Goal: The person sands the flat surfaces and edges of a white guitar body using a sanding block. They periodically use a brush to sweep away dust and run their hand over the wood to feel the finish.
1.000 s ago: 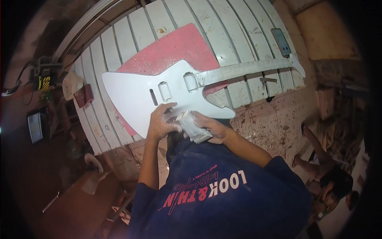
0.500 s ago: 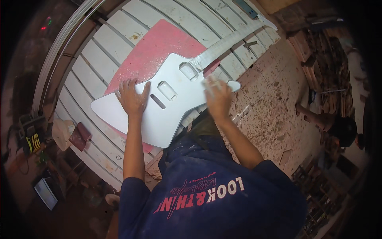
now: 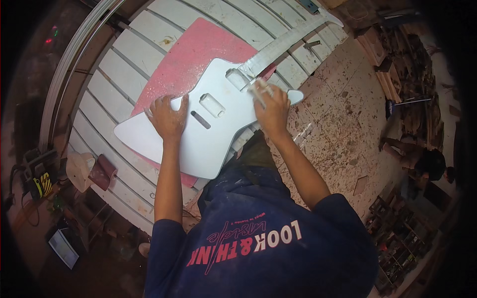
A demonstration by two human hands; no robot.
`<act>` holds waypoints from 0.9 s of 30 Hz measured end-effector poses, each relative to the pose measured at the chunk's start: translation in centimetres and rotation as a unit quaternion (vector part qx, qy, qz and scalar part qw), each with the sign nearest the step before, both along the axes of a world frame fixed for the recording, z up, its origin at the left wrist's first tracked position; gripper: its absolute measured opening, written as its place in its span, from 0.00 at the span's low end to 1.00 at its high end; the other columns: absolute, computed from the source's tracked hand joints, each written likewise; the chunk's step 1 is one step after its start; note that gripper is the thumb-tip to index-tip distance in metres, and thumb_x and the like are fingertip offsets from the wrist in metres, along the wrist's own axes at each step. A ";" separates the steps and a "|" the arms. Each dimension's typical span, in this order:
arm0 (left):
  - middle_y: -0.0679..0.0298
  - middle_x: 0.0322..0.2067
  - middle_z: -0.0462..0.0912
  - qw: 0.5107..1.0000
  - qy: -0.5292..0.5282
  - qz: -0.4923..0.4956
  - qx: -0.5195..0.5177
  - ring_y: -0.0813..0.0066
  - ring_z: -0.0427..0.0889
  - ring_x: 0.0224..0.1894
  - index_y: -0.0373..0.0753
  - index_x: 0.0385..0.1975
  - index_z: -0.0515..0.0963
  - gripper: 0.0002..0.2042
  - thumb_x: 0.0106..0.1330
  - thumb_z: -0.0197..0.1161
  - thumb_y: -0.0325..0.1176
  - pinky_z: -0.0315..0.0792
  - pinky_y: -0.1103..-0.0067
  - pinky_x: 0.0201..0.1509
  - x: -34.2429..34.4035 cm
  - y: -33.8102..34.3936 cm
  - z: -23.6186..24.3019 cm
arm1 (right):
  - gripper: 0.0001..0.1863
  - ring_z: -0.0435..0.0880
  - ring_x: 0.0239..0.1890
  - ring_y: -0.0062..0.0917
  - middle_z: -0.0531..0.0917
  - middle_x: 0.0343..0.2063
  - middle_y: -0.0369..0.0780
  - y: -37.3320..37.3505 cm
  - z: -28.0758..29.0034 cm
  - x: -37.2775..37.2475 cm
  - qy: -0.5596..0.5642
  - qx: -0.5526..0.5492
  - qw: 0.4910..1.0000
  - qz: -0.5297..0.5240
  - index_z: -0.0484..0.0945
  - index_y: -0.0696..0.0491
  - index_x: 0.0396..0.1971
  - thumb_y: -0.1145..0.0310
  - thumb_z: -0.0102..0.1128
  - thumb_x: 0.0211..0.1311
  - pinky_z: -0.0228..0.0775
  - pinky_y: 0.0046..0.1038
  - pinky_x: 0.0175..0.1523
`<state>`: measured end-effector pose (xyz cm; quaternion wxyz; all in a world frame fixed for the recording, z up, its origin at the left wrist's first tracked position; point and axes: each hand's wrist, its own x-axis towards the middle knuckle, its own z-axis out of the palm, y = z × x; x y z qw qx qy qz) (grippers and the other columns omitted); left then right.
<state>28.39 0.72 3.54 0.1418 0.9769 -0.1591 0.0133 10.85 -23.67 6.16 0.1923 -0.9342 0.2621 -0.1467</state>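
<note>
Left hand point(image 3: 168, 116) splayed, likely bracing the white guitar body point(image 3: 226, 129); pink sheet point(image 3: 174, 69) beyond it probably cushions; right hand point(image 3: 272, 107) blurred, grip impossible to tell!

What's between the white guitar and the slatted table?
In the head view, a pink sheet lies between the white guitar and the slatted table, sticking out past the guitar's edges.

1 beige cap point(image 3: 78, 170) beside 1 maroon object point(image 3: 103, 173), 1 lit screen point(image 3: 63, 248), cluttered shelves point(image 3: 397, 243)
</note>
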 end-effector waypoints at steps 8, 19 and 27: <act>0.57 0.54 0.83 1.000 -0.018 -0.007 0.002 0.52 0.75 0.65 0.43 0.50 0.86 0.26 0.68 0.66 0.61 0.49 0.48 0.80 0.2 -0.3 0.0 | 0.27 0.75 0.59 0.45 0.79 0.55 0.47 0.6 -1.2 0.0 -0.012 -0.047 0.998 0.045 0.84 0.37 0.62 0.68 0.69 0.60 0.68 0.50 0.60; 0.53 0.52 0.84 1.000 -0.019 -0.008 0.001 0.50 0.76 0.64 0.41 0.50 0.86 0.27 0.68 0.65 0.61 0.50 0.50 0.80 0.3 -0.5 0.0 | 0.26 0.75 0.59 0.43 0.78 0.54 0.43 3.7 -1.7 -0.3 0.014 -0.034 0.999 -0.004 0.84 0.34 0.61 0.67 0.68 0.61 0.67 0.47 0.62; 0.52 0.52 0.84 1.000 -0.009 0.003 -0.021 0.50 0.76 0.64 0.37 0.50 0.86 0.31 0.66 0.65 0.62 0.49 0.49 0.80 0.2 -0.4 0.1 | 0.24 0.78 0.56 0.40 0.81 0.53 0.38 1.8 -0.8 -0.1 -0.001 -0.063 0.998 -0.012 0.85 0.33 0.59 0.67 0.68 0.62 0.70 0.50 0.59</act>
